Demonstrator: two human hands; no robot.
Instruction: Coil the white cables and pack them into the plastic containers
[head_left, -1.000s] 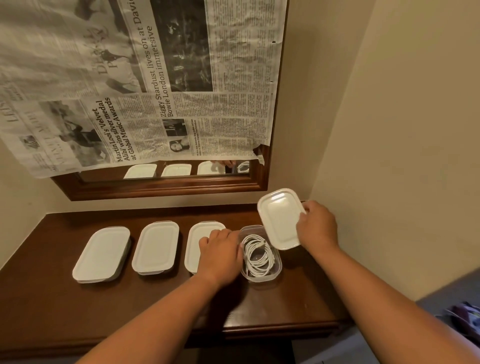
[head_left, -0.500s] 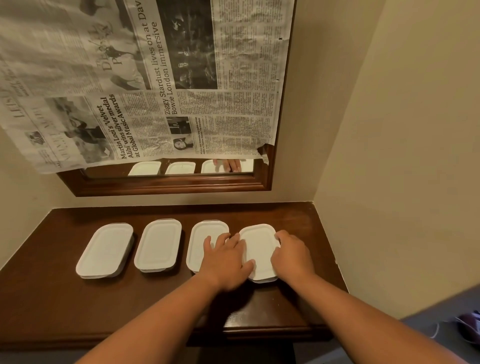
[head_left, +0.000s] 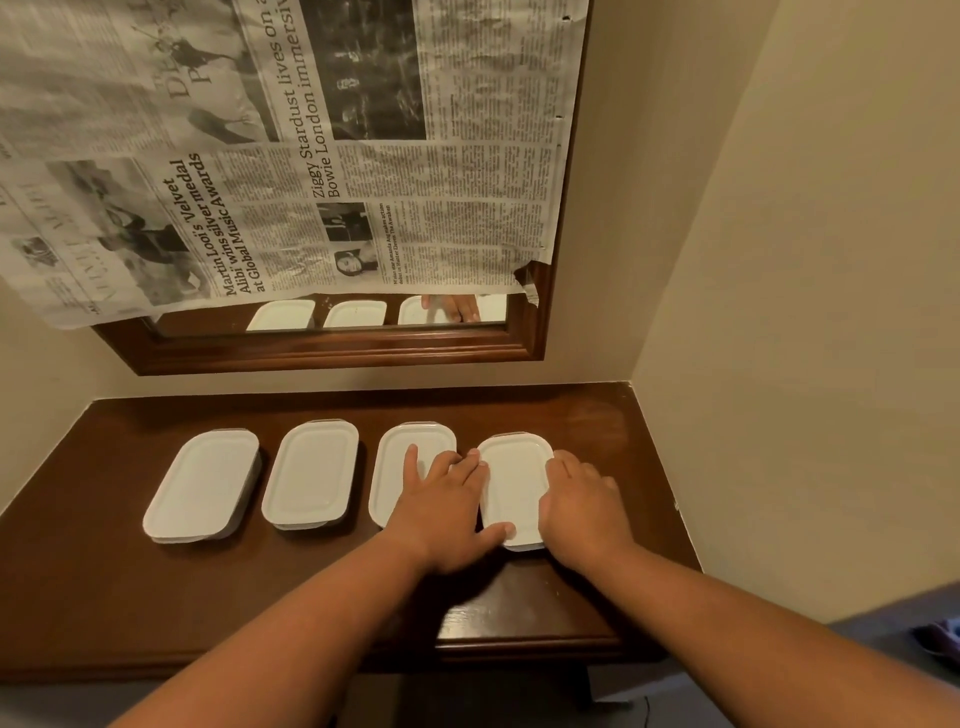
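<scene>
Rightmost lid (head_left: 514, 483) is pressed down by left grip (head_left: 441, 512), fingers flat, probably to seat it. Right grip (head_left: 584, 512) is laid on its edge; clamped or not cannot be told.

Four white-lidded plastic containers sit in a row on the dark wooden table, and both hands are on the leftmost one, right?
Not the leftmost. In the head view, the left hand and right hand are on the rightmost white-lidded plastic container of the row on the dark wooden table.
</scene>
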